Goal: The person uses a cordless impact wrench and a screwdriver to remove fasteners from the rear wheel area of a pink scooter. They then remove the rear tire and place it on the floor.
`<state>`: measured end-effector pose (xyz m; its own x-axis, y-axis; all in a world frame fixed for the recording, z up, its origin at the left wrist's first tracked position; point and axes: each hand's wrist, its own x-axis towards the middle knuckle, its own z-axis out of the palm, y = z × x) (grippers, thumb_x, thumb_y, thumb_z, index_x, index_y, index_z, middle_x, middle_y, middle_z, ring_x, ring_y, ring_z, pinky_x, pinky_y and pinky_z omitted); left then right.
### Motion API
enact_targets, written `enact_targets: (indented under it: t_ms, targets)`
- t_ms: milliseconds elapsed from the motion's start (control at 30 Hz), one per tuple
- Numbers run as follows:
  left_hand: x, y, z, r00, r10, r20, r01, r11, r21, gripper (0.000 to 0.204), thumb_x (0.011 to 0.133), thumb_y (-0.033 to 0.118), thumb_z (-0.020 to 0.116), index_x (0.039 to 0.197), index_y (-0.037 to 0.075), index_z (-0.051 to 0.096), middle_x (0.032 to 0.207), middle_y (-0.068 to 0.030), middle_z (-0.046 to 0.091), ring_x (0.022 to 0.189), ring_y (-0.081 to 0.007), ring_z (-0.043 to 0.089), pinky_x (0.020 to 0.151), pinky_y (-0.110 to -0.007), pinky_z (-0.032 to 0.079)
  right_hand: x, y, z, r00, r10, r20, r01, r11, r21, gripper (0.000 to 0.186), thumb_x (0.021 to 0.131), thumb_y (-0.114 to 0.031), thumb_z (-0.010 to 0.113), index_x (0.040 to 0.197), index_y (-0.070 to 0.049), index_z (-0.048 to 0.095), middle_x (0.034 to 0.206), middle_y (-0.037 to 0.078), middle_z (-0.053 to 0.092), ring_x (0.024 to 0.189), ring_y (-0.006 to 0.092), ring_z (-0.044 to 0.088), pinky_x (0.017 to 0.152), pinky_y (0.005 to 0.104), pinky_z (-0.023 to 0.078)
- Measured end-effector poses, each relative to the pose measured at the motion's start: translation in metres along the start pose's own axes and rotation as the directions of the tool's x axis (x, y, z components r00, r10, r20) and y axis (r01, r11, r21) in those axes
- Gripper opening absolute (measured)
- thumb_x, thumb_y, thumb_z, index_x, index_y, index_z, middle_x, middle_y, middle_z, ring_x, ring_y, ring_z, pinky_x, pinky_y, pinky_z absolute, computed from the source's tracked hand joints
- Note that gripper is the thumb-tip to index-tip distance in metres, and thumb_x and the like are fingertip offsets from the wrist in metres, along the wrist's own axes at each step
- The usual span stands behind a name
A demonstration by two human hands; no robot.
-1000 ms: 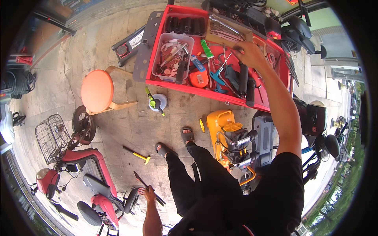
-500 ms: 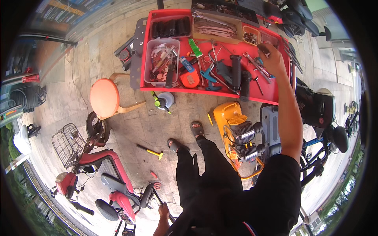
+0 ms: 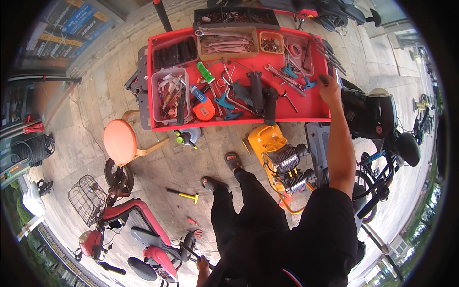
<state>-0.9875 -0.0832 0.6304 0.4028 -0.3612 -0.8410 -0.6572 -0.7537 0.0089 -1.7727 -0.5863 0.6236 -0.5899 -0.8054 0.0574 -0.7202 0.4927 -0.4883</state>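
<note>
My right hand (image 3: 330, 91) hangs over the right end of a red tool tray (image 3: 318, 107). Its fingers are curled together, and whatever they hold is hidden. Just left of it lie a blue T-handle hex key (image 3: 310, 83) and several wrenches (image 3: 286, 79). My left hand (image 3: 203, 264) is low in the picture, closed around a thin black rod (image 3: 190, 251) beside a red scooter. Further left in the tray are a dark power tool (image 3: 243, 94), an orange tape measure (image 3: 204, 111), a green tube (image 3: 205, 72) and a clear plastic bin (image 3: 155, 105) of small parts.
A yellow machine (image 3: 267, 143) stands below the tray, near my legs. An orange stool (image 3: 119, 142) is to the left. On the paving lies a yellow-headed hammer (image 3: 184, 194). The red scooter (image 3: 155, 260) stands at lower left, a black scooter (image 3: 368, 112) at right.
My right hand has moved from over the tray's back right compartment toward its right edge, uncovering that compartment. The view has shifted, so the tray appears further left. My left hand keeps the rod.
</note>
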Motion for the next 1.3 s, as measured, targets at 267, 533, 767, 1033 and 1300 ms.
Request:
enact_targets:
  t_ms: [267,533,767,1033,1300]
  targets:
    - [-0.021,0.056,-0.020,0.937,-0.315,0.149,0.348,0.825,-0.445,0.031,0.093,0.035,0.056,0.091,0.004,0.056,0.073,-0.0052,0.056,0.062,-0.0183,0.057,0.057,-0.034,0.047,-0.006,0.009,-0.004,0.999,0.013,0.049,-0.014,1.000,0.021,0.024,0.087,-0.017,0.061,0.106,-0.005,0.070,0.098,0.016,0.071,0.095,0.0279,0.070,0.083,0.0355,0.053]
    - [-0.032,0.070,-0.009,0.904,-0.380,0.197,0.427,0.755,-0.498,0.032,0.089,0.035,0.057,0.085,0.003,0.055,0.068,-0.0049,0.052,0.056,-0.0178,0.053,0.054,-0.034,0.045,-0.001,-0.059,0.010,0.984,-0.155,0.085,0.132,0.963,0.235,0.025,0.090,-0.010,0.062,0.113,-0.003,0.067,0.095,0.013,0.071,0.082,0.0174,0.068,0.073,0.0308,0.052]
    - [-0.011,0.069,0.003,0.914,-0.392,0.105,0.389,0.774,-0.500,0.032,0.086,0.033,0.054,0.071,0.005,0.056,0.057,-0.0060,0.053,0.049,-0.0189,0.055,0.050,-0.035,0.045,-0.036,-0.199,0.043,0.890,-0.427,0.161,0.344,0.859,0.379,0.019,0.086,-0.005,0.064,0.105,-0.001,0.066,0.091,0.014,0.069,0.078,0.0215,0.069,0.070,0.0306,0.052]
    - [0.045,0.089,-0.013,0.930,-0.313,0.193,0.365,0.719,-0.592,0.031,0.093,0.035,0.056,0.080,0.006,0.055,0.065,-0.0018,0.053,0.055,-0.0127,0.052,0.052,-0.030,0.043,-0.147,-0.334,0.133,0.469,-0.611,0.638,0.518,0.775,0.362,0.043,0.084,-0.026,0.067,0.125,-0.016,0.059,0.090,0.013,0.070,0.080,0.0326,0.068,0.069,0.0440,0.054]
    - [0.090,0.106,-0.056,0.956,-0.259,0.137,0.288,0.748,-0.597,0.035,0.092,0.038,0.056,0.086,0.003,0.056,0.071,-0.0042,0.052,0.058,-0.0159,0.054,0.054,-0.031,0.047,-0.168,-0.356,0.169,0.694,-0.453,0.559,0.340,0.891,0.300,0.025,0.084,-0.019,0.069,0.107,-0.011,0.066,0.083,0.014,0.070,0.073,0.0302,0.069,0.064,0.0387,0.054]
